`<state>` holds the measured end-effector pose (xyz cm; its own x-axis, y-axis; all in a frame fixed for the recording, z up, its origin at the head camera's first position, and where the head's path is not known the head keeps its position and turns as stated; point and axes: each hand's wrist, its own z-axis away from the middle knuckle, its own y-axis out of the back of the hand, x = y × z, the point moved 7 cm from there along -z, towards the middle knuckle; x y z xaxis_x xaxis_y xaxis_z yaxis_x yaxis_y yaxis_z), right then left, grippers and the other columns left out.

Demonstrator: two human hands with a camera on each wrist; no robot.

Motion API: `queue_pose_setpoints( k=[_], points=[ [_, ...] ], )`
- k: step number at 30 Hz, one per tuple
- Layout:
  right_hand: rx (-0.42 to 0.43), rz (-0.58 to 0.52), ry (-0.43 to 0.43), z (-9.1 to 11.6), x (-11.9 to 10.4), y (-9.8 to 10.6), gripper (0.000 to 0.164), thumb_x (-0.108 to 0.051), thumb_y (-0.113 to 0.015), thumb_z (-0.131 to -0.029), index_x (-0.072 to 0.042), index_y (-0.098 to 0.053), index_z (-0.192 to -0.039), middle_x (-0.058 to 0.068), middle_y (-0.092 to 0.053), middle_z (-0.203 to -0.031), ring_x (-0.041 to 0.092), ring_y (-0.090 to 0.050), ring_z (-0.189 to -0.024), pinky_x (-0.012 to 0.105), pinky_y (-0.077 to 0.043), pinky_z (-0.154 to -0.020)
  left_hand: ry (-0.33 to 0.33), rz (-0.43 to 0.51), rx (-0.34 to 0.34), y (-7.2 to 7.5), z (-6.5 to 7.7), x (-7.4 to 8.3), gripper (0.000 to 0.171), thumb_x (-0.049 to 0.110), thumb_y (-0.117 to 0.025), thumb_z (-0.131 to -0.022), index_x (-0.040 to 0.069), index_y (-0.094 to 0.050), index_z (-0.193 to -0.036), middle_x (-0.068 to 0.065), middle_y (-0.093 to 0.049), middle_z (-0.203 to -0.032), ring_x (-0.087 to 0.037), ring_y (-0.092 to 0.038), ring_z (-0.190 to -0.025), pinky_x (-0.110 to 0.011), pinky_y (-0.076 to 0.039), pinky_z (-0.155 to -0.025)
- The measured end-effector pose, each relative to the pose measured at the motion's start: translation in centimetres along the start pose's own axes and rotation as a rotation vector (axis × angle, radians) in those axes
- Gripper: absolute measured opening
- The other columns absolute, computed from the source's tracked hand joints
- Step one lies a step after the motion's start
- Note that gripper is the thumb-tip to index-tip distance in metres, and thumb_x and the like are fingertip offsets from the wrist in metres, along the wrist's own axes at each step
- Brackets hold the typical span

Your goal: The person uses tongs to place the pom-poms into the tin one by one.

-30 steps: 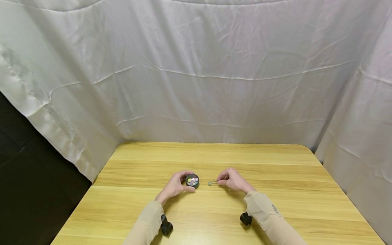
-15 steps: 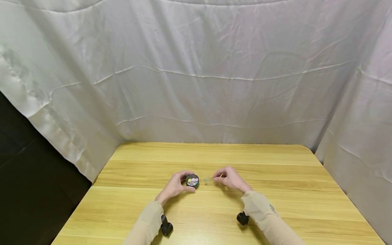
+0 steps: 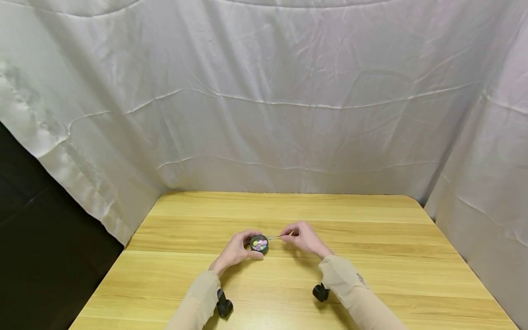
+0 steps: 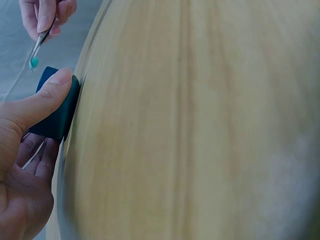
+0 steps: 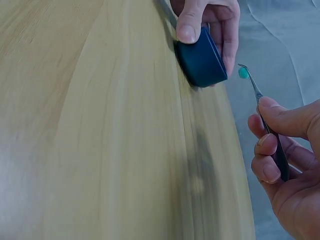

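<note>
My left hand [image 3: 237, 250] grips a small round dark container [image 5: 202, 60] standing on the table, thumb on the near side and fingers behind. Several pastel pieces [image 3: 259, 245], yellow, pink and purple, lie inside it. My right hand [image 3: 304, 237] pinches a pair of tweezers [image 5: 270, 117] with a bent tip and a dark handle end. At the tweezers' tip sits a small teal-green bead-like piece [image 5: 243, 73], close to the container's rim on its right side. In the left wrist view the tweezers and the green piece [image 4: 34, 62] appear just above the container.
The wood-grain table [image 3: 371, 229] extends around both hands. Pale curtains [image 3: 288, 114] hang behind it and at the sides, with a dark panel [image 3: 37, 238] at the left. A black wrist camera [image 3: 224, 305] hangs by the left sleeve, another black camera [image 3: 320, 292] by the right.
My right hand has moved left and slightly away from me, lifting the green piece with the tweezers from near the table to the container's edge. The left hand and container have stayed put.
</note>
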<state>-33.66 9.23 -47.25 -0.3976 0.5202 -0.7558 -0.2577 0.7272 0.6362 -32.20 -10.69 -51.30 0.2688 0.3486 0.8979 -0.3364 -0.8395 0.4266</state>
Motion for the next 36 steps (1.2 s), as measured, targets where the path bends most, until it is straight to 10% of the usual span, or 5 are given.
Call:
queue_pose_setpoints(
  k=[36],
  points=[
    [-0.049, -0.039, 0.032, -1.2, -0.9, -1.6, 0.011, -0.011, -0.072, -0.092, -0.004, -0.078, -0.098, 0.011, -0.076, -0.091, 0.009, -0.059, -0.068, 0.018, -0.047, -0.061, 0.003, -0.003, -0.006, -0.1, 0.0, 0.1, 0.063, 0.005, -0.085, -0.078, -0.002, -0.057, -0.135, -0.022, -0.063, -0.133, -0.037, -0.063, -0.119, -0.05, -0.052, -0.103]
  ],
)
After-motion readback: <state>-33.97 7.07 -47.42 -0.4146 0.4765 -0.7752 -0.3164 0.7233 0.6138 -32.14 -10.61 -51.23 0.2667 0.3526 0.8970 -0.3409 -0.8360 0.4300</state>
